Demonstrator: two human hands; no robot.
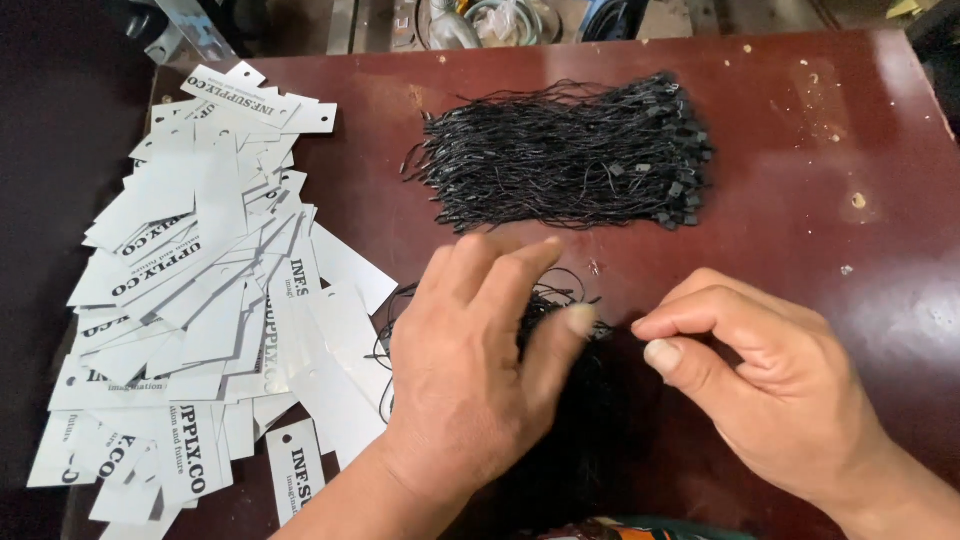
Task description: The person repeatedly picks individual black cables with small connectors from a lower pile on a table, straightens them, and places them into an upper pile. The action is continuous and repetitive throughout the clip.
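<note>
Black cord loops (560, 320) lie bunched under my left hand (470, 370), whose fingers spread flat to pin them to the table (800, 130). My right hand (760, 380) pinches fingertips narrowly at the bunch's edge, isolating one strand.

The left hand (470, 370) is covering most of the near bundle of black strings (560, 310) — only stray loops are showing past the fingers. The right hand (770, 380) is pinching at something too thin to make out, its grip blurred. The bottom edge is cutting off both forearms and some white card tags (200, 300). Beyond the tabletop (820, 130), clutter is sitting cropped by the top edge — unidentifiable.
</note>
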